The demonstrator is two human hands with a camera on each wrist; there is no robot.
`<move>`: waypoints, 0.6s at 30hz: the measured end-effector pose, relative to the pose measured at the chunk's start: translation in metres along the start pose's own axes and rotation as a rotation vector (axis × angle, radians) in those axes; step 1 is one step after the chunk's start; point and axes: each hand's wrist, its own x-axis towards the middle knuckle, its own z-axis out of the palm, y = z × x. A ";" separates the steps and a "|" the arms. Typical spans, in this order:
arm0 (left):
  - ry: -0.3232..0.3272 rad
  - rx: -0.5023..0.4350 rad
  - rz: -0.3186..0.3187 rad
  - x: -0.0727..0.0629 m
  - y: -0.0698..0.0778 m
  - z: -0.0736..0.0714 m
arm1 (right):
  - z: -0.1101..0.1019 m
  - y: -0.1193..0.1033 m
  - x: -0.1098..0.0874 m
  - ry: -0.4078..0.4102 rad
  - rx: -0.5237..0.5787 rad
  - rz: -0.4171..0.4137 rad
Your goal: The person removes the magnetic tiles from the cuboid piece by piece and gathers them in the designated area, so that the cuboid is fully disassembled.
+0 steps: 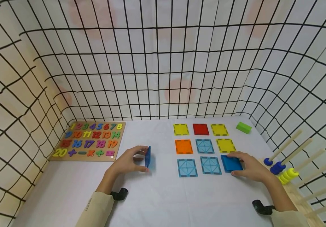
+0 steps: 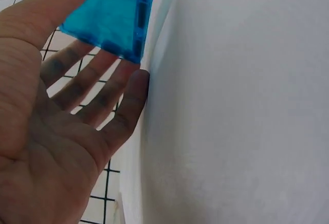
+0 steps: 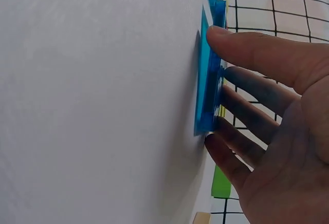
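In the head view my left hand (image 1: 126, 161) pinches a translucent blue magnetic tile (image 1: 148, 157) between thumb and fingertips, the tile standing on edge. The left wrist view shows this blue tile (image 2: 110, 21) with the thumb across its near face. Over at the right end of the nearest tile row, my right hand (image 1: 249, 165) grips another blue tile (image 1: 231, 163) by its sides, thumb near and fingers far. It looks darker than the light blue tiles (image 1: 210, 165) beside it. In the right wrist view a lighter blue shape (image 3: 202, 80) shows along the held tile (image 3: 213, 75); whether they touch is unclear.
Yellow (image 1: 181, 129), red (image 1: 200, 129), orange (image 1: 184, 146) and light blue tiles lie flat in rows. A number board (image 1: 89, 154) lies at left. At right are a green block (image 1: 243, 127) and a peg rack with rings (image 1: 288, 176). Black wire grid (image 1: 157, 78) surrounds the table.
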 end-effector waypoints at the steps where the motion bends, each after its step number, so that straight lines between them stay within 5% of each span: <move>1: -0.001 0.006 0.006 0.000 0.000 0.001 | 0.000 0.001 0.000 -0.003 0.001 0.000; 18: 0.004 0.167 0.077 0.002 0.026 0.022 | -0.001 0.010 0.000 -0.030 0.057 0.002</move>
